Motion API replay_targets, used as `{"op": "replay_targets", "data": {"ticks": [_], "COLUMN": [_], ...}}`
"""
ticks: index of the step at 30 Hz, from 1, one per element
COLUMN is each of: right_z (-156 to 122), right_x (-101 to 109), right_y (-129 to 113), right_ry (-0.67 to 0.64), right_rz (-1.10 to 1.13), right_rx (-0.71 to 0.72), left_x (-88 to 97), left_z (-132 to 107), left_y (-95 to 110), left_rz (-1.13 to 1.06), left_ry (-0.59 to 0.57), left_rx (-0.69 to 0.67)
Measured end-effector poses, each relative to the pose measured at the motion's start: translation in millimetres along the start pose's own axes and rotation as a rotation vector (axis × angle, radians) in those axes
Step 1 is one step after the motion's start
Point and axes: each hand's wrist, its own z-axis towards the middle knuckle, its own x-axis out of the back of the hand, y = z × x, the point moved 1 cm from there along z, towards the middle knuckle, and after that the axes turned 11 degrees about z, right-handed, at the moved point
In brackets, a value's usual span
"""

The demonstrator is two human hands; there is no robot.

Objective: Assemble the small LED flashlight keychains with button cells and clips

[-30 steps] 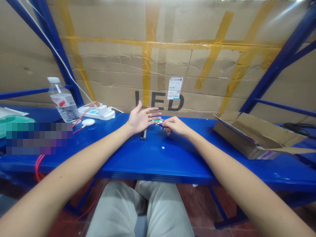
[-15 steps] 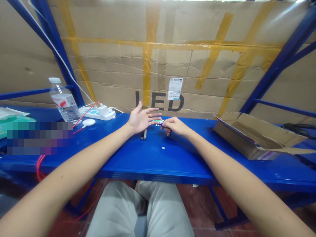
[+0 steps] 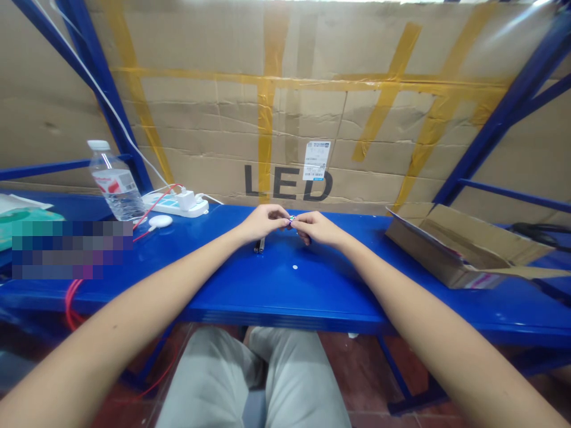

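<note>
Two dark cylinders are lying on the blue bench, w/ a white dot sitting just R of them, nearer the front edge. Well L of the cylinders: power strip, white puck, water bottle standing upright. Well R: open cardboard box. Behind: LED carton. Both arms are reaching fwd. Just behind the cylinders, L hand and R hand are meeting fingertip to fingertip, both pinching a small multicoloured item; it's too tiny to ID.
</note>
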Motion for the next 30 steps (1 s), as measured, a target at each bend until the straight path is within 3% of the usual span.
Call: {"op": "replay_targets", "data": {"ticks": [5, 10, 17, 24, 30], "right_z": [0, 3, 4, 9, 45], "right_x": [17, 39, 41, 41, 56], "right_y": [5, 18, 21, 23, 38], "right_ry": [-0.006, 0.111, 0.204, 0.218, 0.32], "right_rz": [0.166, 0.337, 0.327, 0.067, -0.221], "right_rx": [-0.043, -0.075, -0.073, -0.012, 0.046], "left_x": [6.3, 11.8, 11.6, 13.1, 20.5], "left_z": [2, 5, 4, 8, 41], "left_y": [-5, -12, -13, -23, -34], "left_rz": [0.03, 0.078, 0.108, 0.183, 0.342], "left_ry": [0.103, 0.18, 0.185, 0.176, 0.178], "left_rx": [0.009, 0.028, 0.014, 0.019, -0.025]}}
